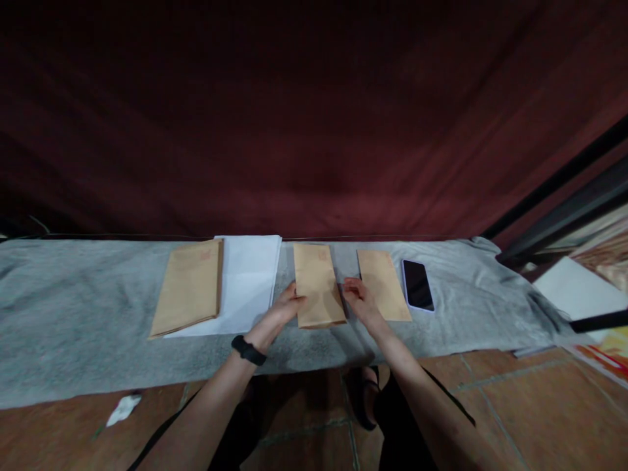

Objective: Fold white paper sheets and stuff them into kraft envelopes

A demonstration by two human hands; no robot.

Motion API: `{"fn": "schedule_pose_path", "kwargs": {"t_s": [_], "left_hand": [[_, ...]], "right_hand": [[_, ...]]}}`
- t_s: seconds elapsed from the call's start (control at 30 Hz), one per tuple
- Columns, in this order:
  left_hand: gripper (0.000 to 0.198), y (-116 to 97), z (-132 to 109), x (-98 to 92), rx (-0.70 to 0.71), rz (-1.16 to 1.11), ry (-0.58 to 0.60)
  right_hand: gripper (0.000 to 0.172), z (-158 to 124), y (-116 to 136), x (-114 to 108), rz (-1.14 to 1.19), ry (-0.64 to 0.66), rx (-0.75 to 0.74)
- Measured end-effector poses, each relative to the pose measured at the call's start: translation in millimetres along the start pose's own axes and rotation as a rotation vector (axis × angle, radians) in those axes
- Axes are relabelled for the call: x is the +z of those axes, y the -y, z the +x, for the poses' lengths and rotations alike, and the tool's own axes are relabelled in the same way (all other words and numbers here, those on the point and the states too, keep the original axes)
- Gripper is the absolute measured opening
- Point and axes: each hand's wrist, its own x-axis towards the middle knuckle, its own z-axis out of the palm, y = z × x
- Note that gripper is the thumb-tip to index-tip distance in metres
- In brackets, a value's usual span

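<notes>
A grey cloth [73, 314] covers the long work surface, with a dark red curtain [314, 131] hanging behind it and a crumpled scrap of paper [123, 407] on the tiled floor below its left part.

Furthest left of the paper goods lies a stack of brown envelopes [189, 286], squared up and lying partly over a pile of white sheets [250, 278]. No hand is on either.

The left hand [287, 304], a black wristband [248, 350] on its wrist, rests just right of the white sheets. Its fingers are loosely bent, their tips on the left edge of the middle envelope [318, 281]. Whether the thumb is tucked under that edge cannot be told.

This middle envelope lies flat on the cloth, between the two hands and apart from the stack. It is the one being handled, and nothing shows it opened or filled.

The right hand [360, 297] sits just beside its right edge, fingers loosely extended toward it and closed on nothing. The heel of the hand overlaps the near left edge of the right envelope [385, 281], which lies flat and alone.

Just beside that envelope is a smartphone [417, 284], face up with a dark screen.

By my judgement the work is at an early or middle stage: one envelope in hand, one waiting, the stack and sheets untouched.
</notes>
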Motion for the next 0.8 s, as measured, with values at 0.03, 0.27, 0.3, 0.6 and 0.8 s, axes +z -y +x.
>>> {"fn": "schedule_pose_path", "kwargs": {"t_s": [0.03,0.27,0.3,0.6,0.8], "left_hand": [[0.040,2,1,-1.8,0.000,0.030,-0.001],[0.041,10,4,-12.1,0.060,0.759,-0.215],[0.043,10,2,-12.2,0.071,0.896,-0.245],[0.046,16,7,13.6,0.652,1.279,-0.035],[0.052,16,68,22.5,0.581,1.342,0.124]], "right_hand": [[0.040,-2,-2,5,-0.127,0.000,-0.097],[0.057,-24,-17,38,-0.755,0.226,-0.496],[0.058,-27,-20,41,-0.808,0.221,-0.496],[0.055,-30,-28,47,-0.899,0.197,-0.531],[0.054,-27,-29,49,-0.921,0.253,-0.465]]}}
